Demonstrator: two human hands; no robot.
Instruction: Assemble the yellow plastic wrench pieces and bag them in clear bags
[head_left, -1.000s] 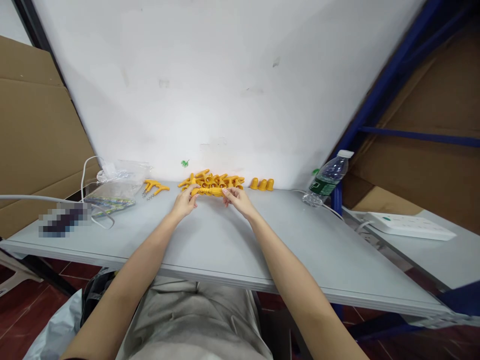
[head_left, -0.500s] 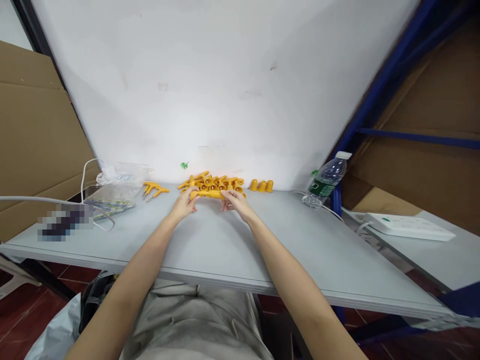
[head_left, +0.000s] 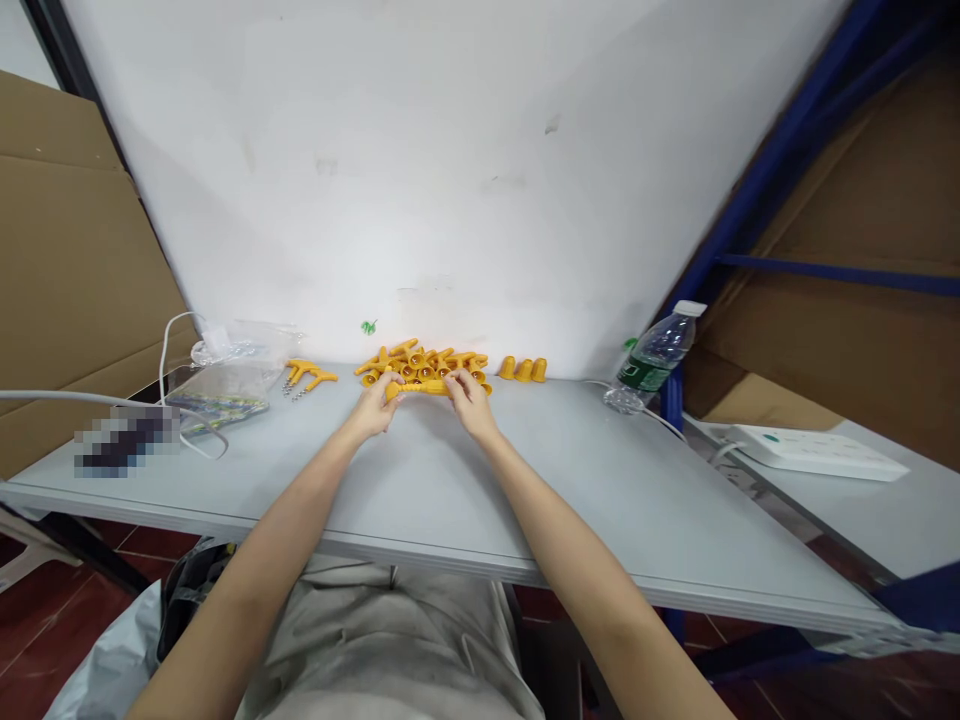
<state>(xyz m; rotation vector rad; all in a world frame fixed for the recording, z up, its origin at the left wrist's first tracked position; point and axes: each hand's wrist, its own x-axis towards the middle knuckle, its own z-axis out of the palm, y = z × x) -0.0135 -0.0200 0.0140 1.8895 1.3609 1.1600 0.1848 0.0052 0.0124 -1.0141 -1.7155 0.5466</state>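
Note:
My left hand point(head_left: 373, 405) and my right hand point(head_left: 471, 398) both pinch the ends of a long yellow plastic piece point(head_left: 421, 388) lying across the grey table point(head_left: 420, 480). It sits just in front of a pile of yellow plastic parts point(head_left: 422, 362) against the white wall. Three yellow caps point(head_left: 523, 369) stand in a row to the right of the pile. Two yellow T-shaped pieces with metal screws point(head_left: 307, 377) lie to the left.
Clear plastic bags point(head_left: 229, 375) and a white cable point(head_left: 169, 355) lie at the back left. A plastic water bottle point(head_left: 654, 358) leans at the back right by a blue rack post. A white power strip point(head_left: 814, 451) rests on a second table at the right. Cardboard stands on both sides.
My right hand has slid left along the yellow piece, closer to my left hand. Both hands have edged slightly toward the pile.

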